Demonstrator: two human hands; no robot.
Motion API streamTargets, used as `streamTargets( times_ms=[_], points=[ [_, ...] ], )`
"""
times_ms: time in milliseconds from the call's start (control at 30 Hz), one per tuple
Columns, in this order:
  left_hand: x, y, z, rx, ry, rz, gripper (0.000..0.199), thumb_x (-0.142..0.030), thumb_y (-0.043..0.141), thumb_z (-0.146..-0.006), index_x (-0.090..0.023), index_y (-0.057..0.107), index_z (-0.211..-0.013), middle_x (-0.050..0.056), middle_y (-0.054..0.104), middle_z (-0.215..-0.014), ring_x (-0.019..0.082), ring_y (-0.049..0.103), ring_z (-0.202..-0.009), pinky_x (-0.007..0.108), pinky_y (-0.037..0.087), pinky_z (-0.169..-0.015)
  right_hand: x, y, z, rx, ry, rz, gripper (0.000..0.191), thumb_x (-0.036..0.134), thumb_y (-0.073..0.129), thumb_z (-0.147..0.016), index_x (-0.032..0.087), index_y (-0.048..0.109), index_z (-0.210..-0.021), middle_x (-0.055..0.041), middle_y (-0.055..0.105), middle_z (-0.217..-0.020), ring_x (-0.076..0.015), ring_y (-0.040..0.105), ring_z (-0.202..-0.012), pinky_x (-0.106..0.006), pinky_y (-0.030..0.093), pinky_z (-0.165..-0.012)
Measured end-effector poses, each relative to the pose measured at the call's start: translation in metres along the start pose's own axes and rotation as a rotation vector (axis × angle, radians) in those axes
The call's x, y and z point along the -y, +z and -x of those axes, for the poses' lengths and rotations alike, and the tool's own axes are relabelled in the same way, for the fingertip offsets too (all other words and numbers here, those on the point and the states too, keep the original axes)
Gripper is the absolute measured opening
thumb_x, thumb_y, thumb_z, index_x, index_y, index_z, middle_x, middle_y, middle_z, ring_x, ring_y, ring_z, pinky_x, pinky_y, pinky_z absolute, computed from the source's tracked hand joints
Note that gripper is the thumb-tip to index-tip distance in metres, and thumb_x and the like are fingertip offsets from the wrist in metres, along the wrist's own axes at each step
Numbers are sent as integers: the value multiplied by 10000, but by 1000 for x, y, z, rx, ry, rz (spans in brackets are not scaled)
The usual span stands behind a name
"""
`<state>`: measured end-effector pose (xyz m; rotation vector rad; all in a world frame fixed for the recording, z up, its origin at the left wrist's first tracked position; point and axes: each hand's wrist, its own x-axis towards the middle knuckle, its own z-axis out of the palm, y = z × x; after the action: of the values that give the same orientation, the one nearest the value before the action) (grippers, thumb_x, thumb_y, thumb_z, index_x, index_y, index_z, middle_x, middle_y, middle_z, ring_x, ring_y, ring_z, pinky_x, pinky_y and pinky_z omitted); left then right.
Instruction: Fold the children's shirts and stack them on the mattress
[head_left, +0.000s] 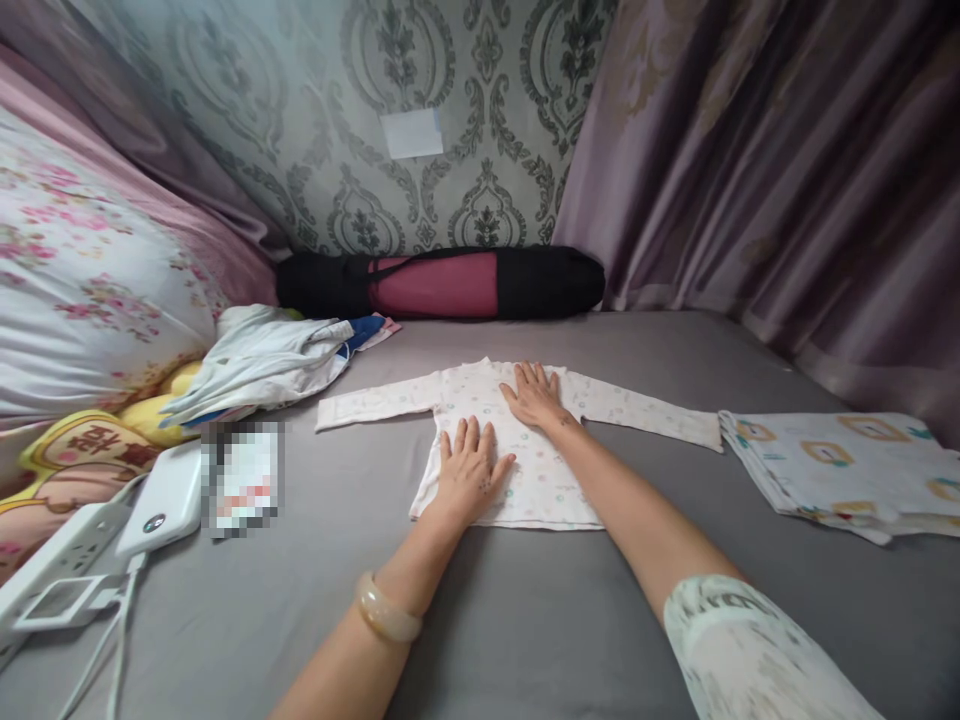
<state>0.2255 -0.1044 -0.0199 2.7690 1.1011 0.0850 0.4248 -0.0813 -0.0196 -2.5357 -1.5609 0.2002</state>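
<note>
A small white long-sleeved shirt (pixel 525 470) with a faint print lies spread on the grey sheet (pixel 315 600), both sleeves stretched out sideways. My left hand (pixel 469 468) rests flat on the lower left part of its body, fingers spread, with a pale bangle (pixel 388 608) on that wrist. Higher up, near the collar and the right shoulder, my right hand (pixel 534 395) lies palm down with its fingers apart. Neither hand grips the fabric. The cuff of the right sleeve meets the edge of a folded white printed cloth (pixel 847 465).
A pile of clothes (pixel 274 360) lies at the left, by a floral pillow (pixel 90 270). Nearer are a white power bank (pixel 165 500), a power strip (pixel 60 560) with cables and a blurred packet (pixel 246 478). Along the wall lies a black and red rolled bag (pixel 435 284).
</note>
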Motion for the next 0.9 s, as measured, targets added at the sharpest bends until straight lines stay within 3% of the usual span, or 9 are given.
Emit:
streamTargets(
  times_ms=[133,233,333,433,633,767,900],
  points=[
    [4,0,1,-77,-11,5,677,-544,244,-970,-106,377,-1469,203,296,-1558,341,206,-1467,559,206,-1169,11,-7,-1,4,19,-11,673,509,200,-987,111,268,-1526,-144,196,-1605,-324,115,-1474,-581,85,-1153],
    [7,1,-1,-114,-13,-2,668,-527,269,-972,-88,382,-1463,202,310,-1552,334,196,-1469,530,202,-1181,32,-3,-2,-92,-104,22,618,425,176,-1004,104,278,-1522,-127,175,-1613,-274,79,-1486,-536,21,-1172],
    [8,3,-1,-77,-22,7,709,-533,289,-970,-40,348,-1476,230,281,-1554,339,198,-1466,499,205,-1191,56,8,-7,-59,-261,10,624,413,185,-1003,80,266,-1525,-104,173,-1614,-237,74,-1489,-477,1,-1187],
    [7,5,-1,-64,-31,-4,724,-540,288,-971,-30,331,-1482,244,266,-1551,353,217,-1456,518,236,-1175,71,15,-19,-23,-264,-5,648,426,194,-1001,47,261,-1522,-119,180,-1610,-249,92,-1487,-457,19,-1190],
    [5,6,-1,-55,-42,-57,716,-541,300,-972,-38,349,-1478,234,281,-1550,358,219,-1453,518,236,-1173,73,22,-39,24,-208,-14,676,456,183,-998,37,248,-1524,-129,197,-1604,-249,124,-1481,-451,38,-1189],
    [6,3,-1,-48,-49,-60,711,-534,328,-968,-43,346,-1482,229,284,-1550,355,223,-1453,514,236,-1174,72,24,-39,-14,-214,-48,668,453,185,-995,52,254,-1525,-120,205,-1603,-243,113,-1483,-456,27,-1188],
    [7,0,1,-39,-47,-48,693,-524,332,-972,-47,362,-1473,235,280,-1550,351,223,-1454,504,240,-1172,68,15,-36,53,-232,-130,662,459,166,-997,81,232,-1536,-107,166,-1616,-224,87,-1490,-430,31,-1191]
  ],
)
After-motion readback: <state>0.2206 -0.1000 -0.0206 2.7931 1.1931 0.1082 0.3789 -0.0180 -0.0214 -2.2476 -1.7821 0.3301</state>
